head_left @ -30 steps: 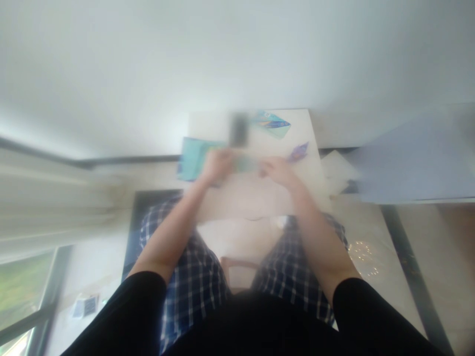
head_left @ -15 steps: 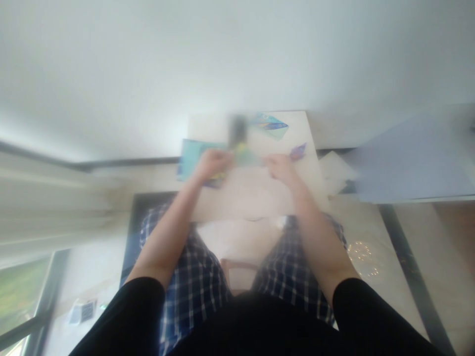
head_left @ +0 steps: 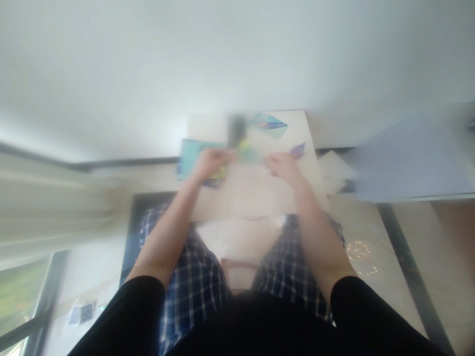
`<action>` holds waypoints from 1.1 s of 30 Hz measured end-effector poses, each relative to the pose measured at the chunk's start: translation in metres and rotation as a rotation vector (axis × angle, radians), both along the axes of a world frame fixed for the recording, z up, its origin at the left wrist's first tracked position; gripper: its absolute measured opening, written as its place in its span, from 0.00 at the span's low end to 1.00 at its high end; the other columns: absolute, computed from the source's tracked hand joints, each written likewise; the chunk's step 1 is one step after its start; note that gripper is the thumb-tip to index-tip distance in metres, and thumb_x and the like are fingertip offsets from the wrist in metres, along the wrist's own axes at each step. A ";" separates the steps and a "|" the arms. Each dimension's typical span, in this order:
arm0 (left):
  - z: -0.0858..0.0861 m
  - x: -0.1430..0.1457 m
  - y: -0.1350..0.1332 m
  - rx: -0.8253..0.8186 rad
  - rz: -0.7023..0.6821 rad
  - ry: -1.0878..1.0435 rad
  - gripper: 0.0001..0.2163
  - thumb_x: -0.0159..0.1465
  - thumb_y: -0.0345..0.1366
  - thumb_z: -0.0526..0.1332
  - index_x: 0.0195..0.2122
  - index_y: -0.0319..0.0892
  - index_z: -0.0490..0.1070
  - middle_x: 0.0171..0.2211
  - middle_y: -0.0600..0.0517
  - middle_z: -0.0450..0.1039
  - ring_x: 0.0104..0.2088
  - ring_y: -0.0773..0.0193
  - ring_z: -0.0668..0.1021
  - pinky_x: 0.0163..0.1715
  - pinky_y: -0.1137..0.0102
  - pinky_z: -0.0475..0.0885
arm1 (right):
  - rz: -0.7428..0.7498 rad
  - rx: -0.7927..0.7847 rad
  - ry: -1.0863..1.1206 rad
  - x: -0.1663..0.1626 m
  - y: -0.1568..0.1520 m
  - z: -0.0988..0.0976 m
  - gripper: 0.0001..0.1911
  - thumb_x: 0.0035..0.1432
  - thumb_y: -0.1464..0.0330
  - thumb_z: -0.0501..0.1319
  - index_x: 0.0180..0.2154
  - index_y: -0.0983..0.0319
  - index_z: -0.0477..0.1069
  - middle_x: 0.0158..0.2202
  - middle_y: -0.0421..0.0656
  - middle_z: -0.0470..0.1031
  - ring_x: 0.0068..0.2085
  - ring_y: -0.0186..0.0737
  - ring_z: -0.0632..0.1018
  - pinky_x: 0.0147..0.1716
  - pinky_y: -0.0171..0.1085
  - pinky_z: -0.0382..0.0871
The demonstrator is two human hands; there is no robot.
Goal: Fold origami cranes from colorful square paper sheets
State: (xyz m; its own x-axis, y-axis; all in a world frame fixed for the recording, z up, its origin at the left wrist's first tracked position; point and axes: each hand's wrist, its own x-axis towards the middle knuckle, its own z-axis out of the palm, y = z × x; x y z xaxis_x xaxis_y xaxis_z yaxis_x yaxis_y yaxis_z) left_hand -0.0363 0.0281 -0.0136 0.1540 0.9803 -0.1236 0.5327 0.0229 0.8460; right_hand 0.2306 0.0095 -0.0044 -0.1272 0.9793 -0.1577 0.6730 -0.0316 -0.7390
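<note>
Both my hands are raised over a small white table (head_left: 245, 195), pinching opposite ends of a blurred pale green and yellow sheet (head_left: 249, 154) that looks like paper. My left hand (head_left: 213, 160) has its fingers closed at the sheet's left end. Closed too, my right hand (head_left: 281, 165) is at its right end. Behind my left hand lies a turquoise printed sheet (head_left: 190, 155), partly covered by the hand and wrist. Just past my right hand is a small purple folded-looking piece (head_left: 298, 150). Fine detail of the held sheet is lost in blur.
A blue and turquoise pointed piece (head_left: 272, 124), like folded paper, lies at the table's far side. A dark blurred patch (head_left: 236, 129) sits beyond the held sheet. White wall (head_left: 237, 54) rises behind the table; a grey-lilac panel (head_left: 411, 163) stands to the right.
</note>
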 end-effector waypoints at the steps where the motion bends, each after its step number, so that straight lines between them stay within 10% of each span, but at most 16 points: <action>1: 0.000 0.000 0.000 0.012 0.001 0.013 0.17 0.57 0.50 0.63 0.33 0.40 0.82 0.32 0.46 0.81 0.33 0.56 0.81 0.34 0.68 0.74 | 0.018 -0.018 0.012 0.000 -0.001 0.001 0.19 0.59 0.62 0.57 0.19 0.62 0.68 0.14 0.36 0.69 0.19 0.31 0.71 0.27 0.32 0.64; 15: 0.002 -0.012 0.003 -0.028 -0.012 0.045 0.15 0.54 0.47 0.64 0.31 0.39 0.81 0.29 0.45 0.80 0.31 0.56 0.80 0.35 0.64 0.75 | 0.029 -0.009 0.048 0.011 0.003 -0.007 0.14 0.60 0.70 0.53 0.24 0.63 0.70 0.23 0.41 0.78 0.26 0.33 0.78 0.32 0.33 0.71; 21: -0.005 -0.010 0.005 -0.014 -0.048 -0.041 0.17 0.55 0.46 0.65 0.37 0.39 0.81 0.35 0.46 0.81 0.35 0.56 0.81 0.38 0.65 0.76 | -0.042 0.037 0.335 0.006 0.008 -0.021 0.15 0.55 0.57 0.63 0.37 0.62 0.75 0.39 0.43 0.81 0.37 0.40 0.82 0.43 0.41 0.77; 33: -0.008 -0.010 0.005 -0.013 -0.101 -0.161 0.17 0.52 0.42 0.67 0.40 0.39 0.81 0.41 0.46 0.81 0.43 0.51 0.81 0.48 0.59 0.75 | -0.161 0.035 0.469 0.001 0.011 -0.028 0.16 0.45 0.56 0.69 0.26 0.62 0.74 0.28 0.39 0.76 0.31 0.40 0.80 0.40 0.49 0.81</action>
State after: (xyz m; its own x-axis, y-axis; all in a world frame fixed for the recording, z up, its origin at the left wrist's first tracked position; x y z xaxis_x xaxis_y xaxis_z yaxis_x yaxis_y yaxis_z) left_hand -0.0460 0.0333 -0.0218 0.2704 0.9573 -0.1021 0.3903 -0.0121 0.9206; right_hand 0.2317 0.0206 -0.0322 -0.0228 0.9960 -0.0865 0.2566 -0.0778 -0.9634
